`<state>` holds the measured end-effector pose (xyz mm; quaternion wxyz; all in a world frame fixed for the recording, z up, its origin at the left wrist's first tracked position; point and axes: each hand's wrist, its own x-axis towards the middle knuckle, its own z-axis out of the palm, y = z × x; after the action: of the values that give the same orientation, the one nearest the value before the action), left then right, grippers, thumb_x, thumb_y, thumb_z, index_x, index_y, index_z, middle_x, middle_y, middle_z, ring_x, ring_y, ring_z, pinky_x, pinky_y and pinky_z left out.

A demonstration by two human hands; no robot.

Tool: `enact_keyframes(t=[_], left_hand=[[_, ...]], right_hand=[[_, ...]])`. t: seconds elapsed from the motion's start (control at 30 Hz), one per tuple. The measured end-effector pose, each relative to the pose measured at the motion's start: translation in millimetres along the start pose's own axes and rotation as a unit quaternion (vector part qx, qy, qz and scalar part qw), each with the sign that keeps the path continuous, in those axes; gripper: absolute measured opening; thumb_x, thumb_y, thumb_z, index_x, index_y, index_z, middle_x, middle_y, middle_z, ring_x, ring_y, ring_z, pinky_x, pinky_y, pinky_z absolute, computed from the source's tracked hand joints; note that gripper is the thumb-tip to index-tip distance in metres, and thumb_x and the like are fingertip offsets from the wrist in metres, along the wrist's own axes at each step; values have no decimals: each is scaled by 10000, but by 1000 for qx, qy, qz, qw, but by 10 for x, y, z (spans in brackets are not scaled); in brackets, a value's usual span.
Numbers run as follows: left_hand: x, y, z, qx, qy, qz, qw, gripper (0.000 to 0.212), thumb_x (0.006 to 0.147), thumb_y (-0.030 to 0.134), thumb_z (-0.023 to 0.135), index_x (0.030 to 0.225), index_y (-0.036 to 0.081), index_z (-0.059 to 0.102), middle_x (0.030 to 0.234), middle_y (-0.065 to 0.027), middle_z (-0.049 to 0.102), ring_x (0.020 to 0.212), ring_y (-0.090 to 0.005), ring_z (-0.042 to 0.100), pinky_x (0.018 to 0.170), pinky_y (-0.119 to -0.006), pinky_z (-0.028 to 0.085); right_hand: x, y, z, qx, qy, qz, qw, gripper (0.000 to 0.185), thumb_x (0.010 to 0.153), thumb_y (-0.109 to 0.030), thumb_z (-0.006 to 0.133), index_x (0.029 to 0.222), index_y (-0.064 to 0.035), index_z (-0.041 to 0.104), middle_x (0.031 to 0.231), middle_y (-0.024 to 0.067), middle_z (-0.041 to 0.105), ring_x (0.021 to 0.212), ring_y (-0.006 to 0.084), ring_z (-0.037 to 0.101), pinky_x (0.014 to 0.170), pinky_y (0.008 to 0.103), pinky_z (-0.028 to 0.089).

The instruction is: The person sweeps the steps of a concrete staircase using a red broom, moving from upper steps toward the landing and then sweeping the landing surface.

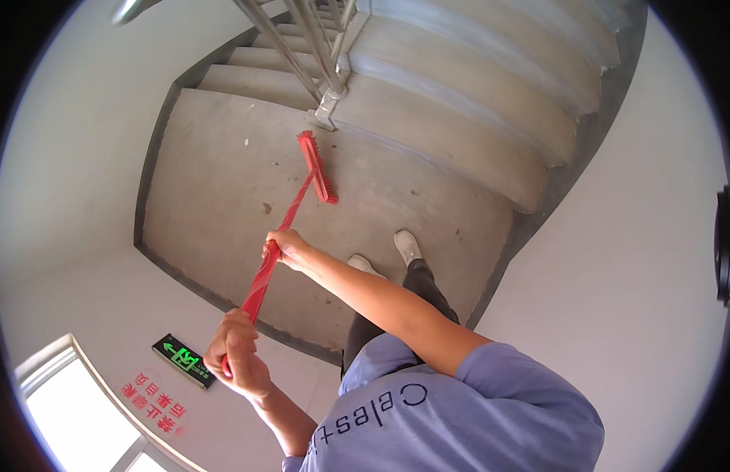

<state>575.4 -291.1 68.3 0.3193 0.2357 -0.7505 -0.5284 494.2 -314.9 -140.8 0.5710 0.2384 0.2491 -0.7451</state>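
A red long-handled floor brush (261,283) slants across the stair landing. My left hand (238,354) is closed around the top end of its handle. Lower down the same handle, my right hand (285,248) grips it from the side. The brush head (313,159), with stiff red bristles along it, rests on the concrete landing (211,171) near the foot of the railing. Bits of dirt (267,207) lie scattered on the landing to the left of the handle.
Concrete steps (435,124) rise at the upper right; another flight (264,62) adjoins the landing's far left. Between them stands a metal railing (329,76). My shoes (407,246) are on the landing. An exit sign (183,361) and a window (81,413) are on the wall, lower left.
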Motion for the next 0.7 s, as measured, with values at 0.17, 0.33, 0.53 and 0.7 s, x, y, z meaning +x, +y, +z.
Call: enact_keyframes(t=[0.17,0.33,0.53,0.7], left_hand=[[-153,178,-375,-92,35,-12,995,249,654,82,383,417,29,330,400,-43,337,420,-143,353,560,-322,338],[-320,8,-488,-167,5,-135,977,227,654,96,418,463,-24,401,481,-85,425,492,-171,417,590,-310,356],[-304,-653,-139,-278,-151,-323,892,246,736,111,425,519,-5,443,566,-68,469,578,-127,421,586,-234,328],[-220,-1214,304,-382,-219,-347,828,281,738,112,435,474,42,371,542,-52,437,589,-134,422,665,-256,330]], right_hand=[[-347,173,32,-10,9,22,1000,113,702,-50,458,597,-30,421,552,66,457,517,161,486,556,306,453],[-784,190,-622,-9,93,12,996,79,702,-66,494,646,-32,451,581,67,474,592,185,498,608,308,435],[-900,4,-1770,44,278,-62,958,53,694,-23,459,743,-9,443,692,101,493,663,208,509,592,344,453],[-576,-290,-2731,73,409,-100,904,66,710,-43,439,759,0,444,712,101,496,669,220,513,600,369,466]])
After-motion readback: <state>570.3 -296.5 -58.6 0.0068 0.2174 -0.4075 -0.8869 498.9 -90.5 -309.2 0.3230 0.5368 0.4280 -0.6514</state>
